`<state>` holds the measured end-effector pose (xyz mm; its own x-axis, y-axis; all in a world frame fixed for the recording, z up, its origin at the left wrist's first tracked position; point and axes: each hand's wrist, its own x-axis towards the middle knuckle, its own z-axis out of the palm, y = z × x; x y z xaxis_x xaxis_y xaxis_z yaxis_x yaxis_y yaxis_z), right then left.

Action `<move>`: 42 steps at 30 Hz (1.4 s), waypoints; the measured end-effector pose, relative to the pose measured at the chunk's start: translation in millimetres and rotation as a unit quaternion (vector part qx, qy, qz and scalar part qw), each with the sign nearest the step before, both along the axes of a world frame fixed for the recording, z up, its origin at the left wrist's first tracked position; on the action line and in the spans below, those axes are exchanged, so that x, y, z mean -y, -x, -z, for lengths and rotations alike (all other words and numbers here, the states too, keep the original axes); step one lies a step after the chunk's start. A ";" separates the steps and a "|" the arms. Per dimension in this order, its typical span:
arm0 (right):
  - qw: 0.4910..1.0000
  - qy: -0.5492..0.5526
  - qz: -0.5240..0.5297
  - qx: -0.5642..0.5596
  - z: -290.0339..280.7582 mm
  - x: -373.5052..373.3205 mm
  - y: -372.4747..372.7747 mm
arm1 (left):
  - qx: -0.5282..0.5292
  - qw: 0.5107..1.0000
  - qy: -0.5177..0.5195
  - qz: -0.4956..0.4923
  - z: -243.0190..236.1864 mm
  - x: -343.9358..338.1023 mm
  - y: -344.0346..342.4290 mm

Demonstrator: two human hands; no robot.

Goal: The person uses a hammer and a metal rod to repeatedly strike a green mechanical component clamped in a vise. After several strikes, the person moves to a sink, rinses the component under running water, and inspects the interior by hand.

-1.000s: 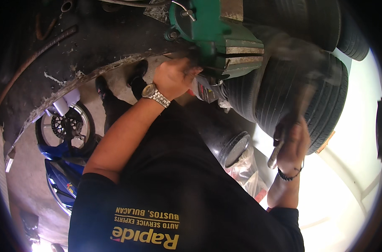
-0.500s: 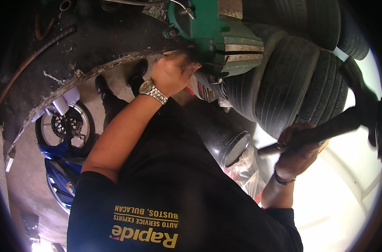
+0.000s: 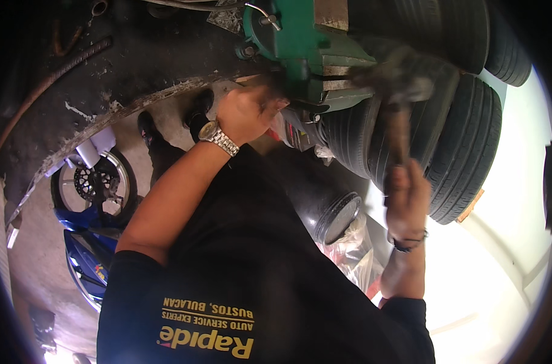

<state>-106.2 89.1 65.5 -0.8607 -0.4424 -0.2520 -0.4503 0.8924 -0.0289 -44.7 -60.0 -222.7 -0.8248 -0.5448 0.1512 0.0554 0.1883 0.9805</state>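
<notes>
My right hand (image 3: pixel 407 203), with a dark band at the wrist, is closed around the handle of a hammer (image 3: pixel 399 133). The hammer's head, smeared by motion, is just beside the right end of the jaws of a green bench vise (image 3: pixel 297 39); whether it touches them I cannot tell. Below the vise, at the bench edge, my left hand (image 3: pixel 245 112) is closed, a metal-banded watch on its wrist. A dark blur at its fingers hides what it grips.
The dark, worn workbench (image 3: pixel 160 54) spans the upper left, with a rusty ribbed bar (image 3: pixel 51 94) on it. Stacked tires (image 3: pixel 470 145) stand right of the vise. A black drum (image 3: pixel 336 218) and clear plastic bag (image 3: pixel 354 255) are below; a blue motorcycle (image 3: pixel 85 255) is at left.
My right hand has swung the hammer up and leftward, from out at the right to beside the vise jaws. My left hand has stayed nearly in place.
</notes>
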 end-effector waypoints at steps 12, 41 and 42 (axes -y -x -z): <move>0.929 0.355 0.063 0.084 19.1 -49.0 -8.2 | -0.041 0.998 -0.035 0.024 6.8 -4.9 0.4; 0.991 0.099 0.004 0.090 5.8 -52.1 15.9 | -0.048 0.998 -0.037 0.008 0.8 6.7 6.5; 0.971 0.227 0.019 0.068 3.7 -48.2 16.8 | -0.046 0.998 -0.039 0.015 0.2 7.4 6.0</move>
